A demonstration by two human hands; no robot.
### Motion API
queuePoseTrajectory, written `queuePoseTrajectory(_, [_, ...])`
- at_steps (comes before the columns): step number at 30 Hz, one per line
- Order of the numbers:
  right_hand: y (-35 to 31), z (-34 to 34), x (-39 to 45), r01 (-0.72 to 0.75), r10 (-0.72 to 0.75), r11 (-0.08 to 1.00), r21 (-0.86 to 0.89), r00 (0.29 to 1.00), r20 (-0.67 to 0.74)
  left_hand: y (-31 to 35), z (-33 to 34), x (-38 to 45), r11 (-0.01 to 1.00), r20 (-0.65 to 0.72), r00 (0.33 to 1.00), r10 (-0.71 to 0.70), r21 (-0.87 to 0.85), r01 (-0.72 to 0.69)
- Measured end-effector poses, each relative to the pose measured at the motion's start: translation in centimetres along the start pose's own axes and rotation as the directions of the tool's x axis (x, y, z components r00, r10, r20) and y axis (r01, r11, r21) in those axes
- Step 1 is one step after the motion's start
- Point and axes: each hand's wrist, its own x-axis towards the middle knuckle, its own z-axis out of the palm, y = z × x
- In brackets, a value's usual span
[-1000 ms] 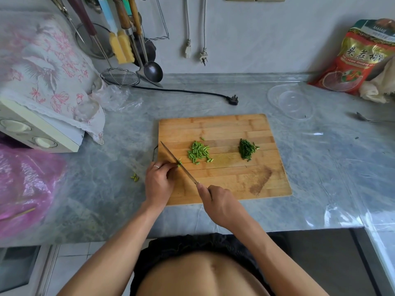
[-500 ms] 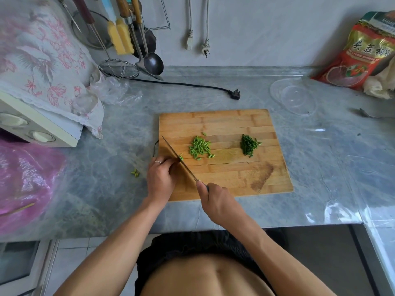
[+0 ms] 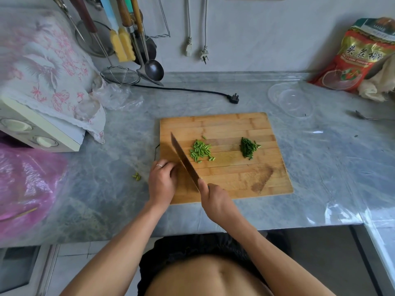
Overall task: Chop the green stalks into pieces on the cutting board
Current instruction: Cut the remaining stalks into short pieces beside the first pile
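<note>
A wooden cutting board lies on the grey marble counter. A pile of light green stalk pieces sits at its middle left, and a darker green chopped pile lies to the right. My right hand grips the handle of a knife, whose blade runs diagonally just left of the light pile. My left hand rests curled on the board's left edge beside the blade, a ring on one finger. Whatever it holds is hidden under the fingers.
A few green bits lie on the counter left of the board. A clear plastic bowl stands at the back right, near a red food bag. A black plug and cord lie behind the board. A cloth-covered appliance and a pink bag sit at the left.
The knife blade has tilted up so its flat side shows more. The small green bit at my left fingertips is no longer visible. The piles have not moved.
</note>
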Motion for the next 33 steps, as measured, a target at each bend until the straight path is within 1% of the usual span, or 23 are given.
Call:
queuePoseTrajectory(2, [-0.6, -0.2, 0.6, -0.044, 0.044, 0.997, 0.059, 0.999, 0.011, 0.1, -0.1, -0.1, 1.000, -0.003, 1.000, 0.014, -0.012, -0.014])
queuePoseTrajectory(6, [-0.7, -0.6, 1.1, -0.084, 0.085, 0.991, 0.107, 0.996, -0.005, -0.4, -0.4, -0.1, 0.997, -0.001, 0.997, 0.078, 0.020, -0.078])
queuePoseTrajectory(8, [-0.3, -1.0, 1.1, -0.098, 0.099, 0.988, 0.121, 0.995, 0.000, -0.7, -0.7, -0.1, 0.991, 0.030, 0.991, 0.130, 0.040, -0.131])
queuePoseTrajectory(10, [0.0, -1.3, 1.2, -0.096, 0.096, 0.986, 0.139, 0.995, 0.007, -1.0, -1.0, 0.0, 0.988, 0.071, 0.987, 0.145, 0.051, -0.148])
queuePoseTrajectory(14, [0.2, -1.5, 0.7, -0.047, 0.047, 0.987, 0.153, 0.999, 0.005, -1.2, -1.0, 0.8, 0.995, 0.075, 0.992, 0.099, 0.007, -0.100])
queuePoseTrajectory(17, [0.2, -1.5, 0.3, -0.011, 0.009, 0.993, 0.114, 1.000, 0.012, -0.4, -0.9, 1.0, 0.995, 0.016, 1.000, 0.026, -0.101, -0.024])
queuePoseTrajectory(19, [0.2, -1.4, 0.2, 0.005, -0.007, 0.997, 0.077, 1.000, 0.022, 0.1, -1.0, 0.9, 0.990, -0.019, 1.000, -0.014, -0.139, 0.012])
queuePoseTrajectory(22, [0.3, -1.4, 0.4, 0.015, -0.016, 0.999, 0.044, 0.999, 0.029, 0.0, -0.7, 1.0, 0.987, -0.046, 0.997, -0.060, -0.155, 0.052])
queuePoseTrajectory(28, [0.4, -1.2, 0.1, 0.037, -0.038, 0.998, 0.048, 0.999, 0.023, 0.1, -0.2, 0.6, 0.977, -0.058, 0.986, -0.155, -0.157, 0.144])
queuePoseTrajectory(31, [0.0, -1.4, -0.1, 0.056, -0.057, 0.998, 0.034, 0.998, 0.032, 0.1, 0.0, 0.7, 0.974, -0.061, 0.984, -0.167, -0.164, 0.155])
queuePoseTrajectory(33, [-0.3, -1.4, -0.2, 0.069, -0.069, 0.998, -0.010, 0.997, 0.043, 0.1, 0.0, 0.8, 0.972, -0.066, 0.984, -0.168, -0.176, 0.154])
